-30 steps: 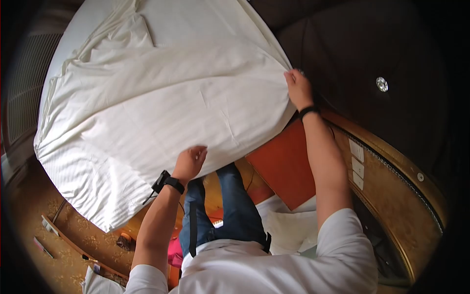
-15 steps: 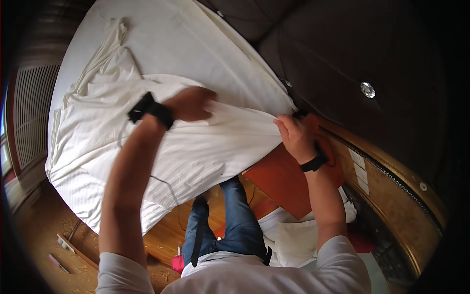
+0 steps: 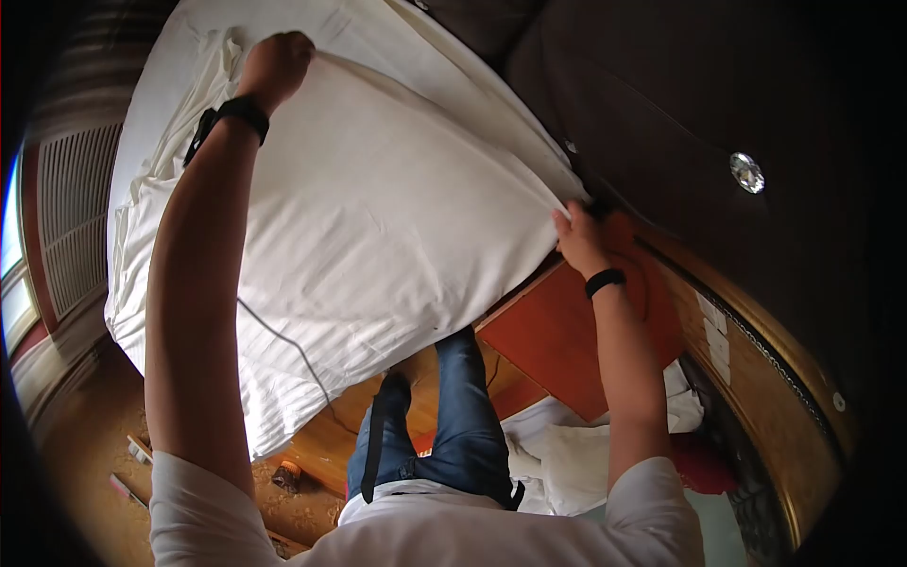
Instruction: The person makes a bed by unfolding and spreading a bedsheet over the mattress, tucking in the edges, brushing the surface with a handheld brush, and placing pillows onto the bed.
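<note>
A white bed sheet [image 3: 378, 198] lies over a mattress [image 3: 350, 33], drawn fairly smooth in the middle and bunched along the left side. My left hand [image 3: 277, 66] is closed on the sheet's upper edge, far out over the bed. Between my two hands that edge runs in a taut line. My right hand [image 3: 581, 238] pinches the sheet's corner at the mattress's right side, close to the headboard. Each wrist wears a black strap, and a thin grey cable hangs below my left arm.
A dark padded headboard [image 3: 652, 104] with shiny buttons rises at the upper right. Beside the bed stands a reddish-brown nightstand [image 3: 557, 331]. White cloth [image 3: 586, 463] is heaped right of my legs. A slatted panel [image 3: 76, 217] is at the left.
My left hand has moved up and away across the bed, pulling the sheet's edge with it. The sheet's middle has flattened. My right hand keeps its grip near the corner.
</note>
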{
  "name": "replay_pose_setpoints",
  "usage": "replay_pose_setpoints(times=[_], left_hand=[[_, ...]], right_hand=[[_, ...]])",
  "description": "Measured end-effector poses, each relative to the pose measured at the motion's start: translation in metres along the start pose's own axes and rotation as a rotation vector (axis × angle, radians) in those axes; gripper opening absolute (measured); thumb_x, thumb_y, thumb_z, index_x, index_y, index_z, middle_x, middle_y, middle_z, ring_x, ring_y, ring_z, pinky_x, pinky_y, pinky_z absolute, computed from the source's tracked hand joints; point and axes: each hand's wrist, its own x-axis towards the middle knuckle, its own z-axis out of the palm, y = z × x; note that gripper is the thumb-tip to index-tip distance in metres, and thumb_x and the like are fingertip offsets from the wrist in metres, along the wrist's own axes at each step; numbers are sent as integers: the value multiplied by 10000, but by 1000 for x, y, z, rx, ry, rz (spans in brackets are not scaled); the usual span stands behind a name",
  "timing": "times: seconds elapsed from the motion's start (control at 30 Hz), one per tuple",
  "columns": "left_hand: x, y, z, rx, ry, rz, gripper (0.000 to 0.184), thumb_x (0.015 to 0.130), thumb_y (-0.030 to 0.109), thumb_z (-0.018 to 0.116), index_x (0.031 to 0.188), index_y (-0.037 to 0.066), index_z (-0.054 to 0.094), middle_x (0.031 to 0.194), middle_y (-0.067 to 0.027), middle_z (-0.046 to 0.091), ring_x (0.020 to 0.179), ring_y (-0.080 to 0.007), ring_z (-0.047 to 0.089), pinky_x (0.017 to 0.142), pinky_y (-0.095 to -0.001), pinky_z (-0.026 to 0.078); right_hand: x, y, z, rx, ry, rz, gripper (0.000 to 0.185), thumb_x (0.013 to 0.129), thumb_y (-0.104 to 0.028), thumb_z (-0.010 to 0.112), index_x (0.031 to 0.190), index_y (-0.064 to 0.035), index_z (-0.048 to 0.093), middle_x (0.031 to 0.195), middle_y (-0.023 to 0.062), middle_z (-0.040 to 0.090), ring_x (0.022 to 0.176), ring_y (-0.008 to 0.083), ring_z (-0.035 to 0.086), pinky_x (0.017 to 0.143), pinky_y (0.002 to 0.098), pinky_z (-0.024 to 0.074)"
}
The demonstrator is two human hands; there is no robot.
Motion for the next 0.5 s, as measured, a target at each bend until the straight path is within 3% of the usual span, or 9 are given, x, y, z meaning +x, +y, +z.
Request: replay_pose_setpoints(times=[0.03, 0.1, 0.17, 0.27, 0.3, 0.43, 0.5], left_hand=[[8, 5, 2, -39, 61, -77, 226, 861, 229, 547, 935, 55, 671, 917, -153, 684, 889, -359, 642, 796, -464, 500], [23, 15, 7, -69, 86, -81, 222, 853, 233, 603, 977, 56, 656, 909, -156, 678, 848, -367, 642, 764, -453, 508], [37, 31, 17, 9, 144, -136, 229, 864, 247, 566, 995, 110, 694, 988, -130, 693, 952, -332, 648, 840, -422, 504], [64, 36, 37, 54, 210, -64, 210, 873, 237, 598, 1013, 110, 687, 991, -125, 692, 954, -328, 649, 833, -416, 513], [62, 62, 31, -82, 309, -149, 130, 774, 89, 584, 853, 69, 685, 876, -218, 665, 904, -395, 625, 814, -470, 491], [88, 79, 49, -160, 412, -214, 142, 772, 63, 558, 854, 66, 675, 871, -212, 662, 898, -416, 611, 795, -476, 486], [83, 76, 68, -161, 397, -216, 139, 801, 110, 588, 893, 47, 672, 868, -222, 666, 918, -415, 618, 806, -472, 485]], right_hand=[[4, 8, 0, -12, 73, -20, 323, 961, -286, 526, 1045, 22, 575, 963, 289, 638, 941, 462, 602, 790, 493, 484], [7, 11, -4, -189, 300, -88, 336, 965, -322, 537, 1022, 7, 573, 830, 223, 659, 760, 381, 648, 675, 442, 500], [7, 5, -12, -129, 332, -9, 335, 967, -330, 532, 1021, -3, 585, 860, 228, 660, 798, 400, 636, 696, 449, 495], [2, 10, -11, -73, 412, 79, 332, 970, -337, 523, 1026, -19, 602, 894, 228, 662, 832, 418, 626, 714, 455, 490], [0, 13, -9, -75, 460, 88, 329, 972, -336, 519, 1032, -25, 608, 899, 222, 665, 828, 417, 628, 710, 454, 489], [4, 14, 6, -35, 585, 182, 359, 984, -359, 479, 1090, -36, 598, 983, 224, 668, 935, 412, 630, 757, 455, 498], [11, 16, 15, -107, 551, 167, 328, 992, -312, 462, 1139, -43, 577, 990, 208, 674, 901, 413, 639, 732, 465, 518]])
